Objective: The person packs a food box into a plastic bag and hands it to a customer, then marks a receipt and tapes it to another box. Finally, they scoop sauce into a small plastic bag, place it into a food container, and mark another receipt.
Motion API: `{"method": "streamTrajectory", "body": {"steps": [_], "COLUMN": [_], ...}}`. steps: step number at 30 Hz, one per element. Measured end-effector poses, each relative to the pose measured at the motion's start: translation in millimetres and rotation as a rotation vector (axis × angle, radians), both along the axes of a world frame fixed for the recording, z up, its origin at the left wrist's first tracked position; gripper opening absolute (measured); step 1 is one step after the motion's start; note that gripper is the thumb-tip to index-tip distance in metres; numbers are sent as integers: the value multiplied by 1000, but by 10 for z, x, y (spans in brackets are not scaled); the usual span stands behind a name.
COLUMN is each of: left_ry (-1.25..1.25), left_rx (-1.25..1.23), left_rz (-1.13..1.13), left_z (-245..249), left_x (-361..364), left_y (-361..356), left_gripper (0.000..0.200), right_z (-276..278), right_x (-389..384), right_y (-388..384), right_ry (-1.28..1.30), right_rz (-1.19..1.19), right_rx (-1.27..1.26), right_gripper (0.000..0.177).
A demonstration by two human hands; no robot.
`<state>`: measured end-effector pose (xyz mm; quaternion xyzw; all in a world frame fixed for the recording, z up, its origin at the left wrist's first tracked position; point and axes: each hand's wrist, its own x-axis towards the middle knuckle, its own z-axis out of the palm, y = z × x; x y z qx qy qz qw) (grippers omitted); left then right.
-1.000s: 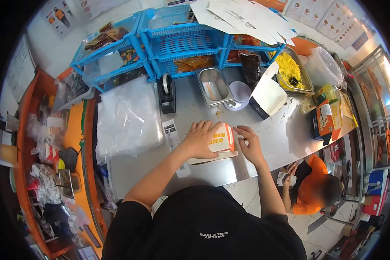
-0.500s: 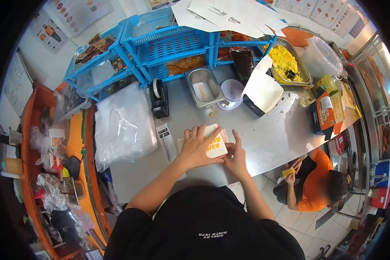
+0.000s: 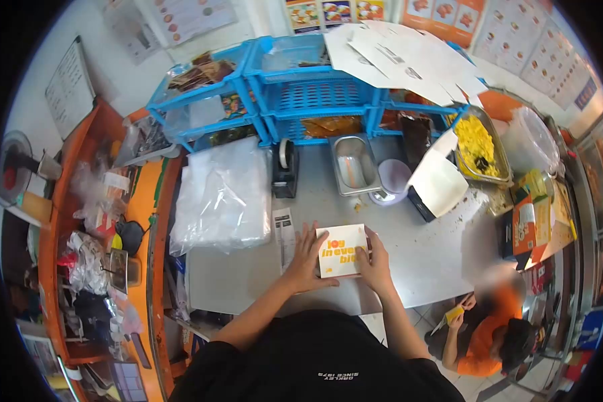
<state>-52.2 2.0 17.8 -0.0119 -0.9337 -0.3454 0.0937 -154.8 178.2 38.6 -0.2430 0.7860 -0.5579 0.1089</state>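
Note:
A small white cardboard food box (image 3: pixel 338 241) with orange and yellow lettering sits on the metal table, its lid lying flat. My left hand (image 3: pixel 305 261) is around the box's left side, with its thumb along the near edge. On the other side, my right hand (image 3: pixel 376 264) grips the box's right edge, its thumb resting on the lid. A printed paper slip (image 3: pixel 284 231) lies just left of my left hand.
Clear plastic bags (image 3: pixel 224 197), a tape dispenser (image 3: pixel 285 171), a steel pan (image 3: pixel 355 164), a round scale (image 3: pixel 393 177) and an open box (image 3: pixel 441 184) stand behind. Blue baskets (image 3: pixel 315 97) line the wall. A person in orange (image 3: pixel 486 342) crouches at right, holding something yellow.
My left hand has slid off the lid to the box's left side, uncovering the lettering. My right thumb has come over the lid. The view has shifted, so the table appears lower.

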Motion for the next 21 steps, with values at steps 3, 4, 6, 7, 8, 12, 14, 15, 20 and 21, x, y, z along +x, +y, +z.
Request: {"method": "streamTrajectory", "body": {"steps": [3,4,6,7,8,12,14,15,20,21], "left_ry": [307,297,315,320,317,437,457,472,495,499], "left_rx": [394,370,519,671,839,994,1040,1089,1118,1167], "left_rz": [-47,-1,141,264,287,289,285,280,320,369], "left_z": [91,193,197,193,224,465,512,528,475,448], "left_x": [-5,65,246,357,479,914,1110,1198,1432,1449], "left_y": [-126,-227,-439,-552,-667,-1156,-1341,-1412,-1830,-1889], "left_gripper": [107,97,91,85,79,84,82,81,79,77], "right_z": [71,153,213,177,110,-305,-454,-503,-594,-764], "right_x": [29,53,28,-27,-100,-517,-649,-658,-359,-324], "right_y": [-264,-386,-708,-959,-1239,-2237,-2483,-2498,-2399,-2392], "right_ry": [-11,-30,-233,-226,-389,-414,-399,-393,-498,-277], "right_rz": [84,126,249,260,191,7,-119,-121,-132,-162], "right_rx": [6,-23,-145,-145,-236,-284,-18,-12,-318,-235], "right_gripper": [43,44,45,45,45,38,31,31,20,21]}}
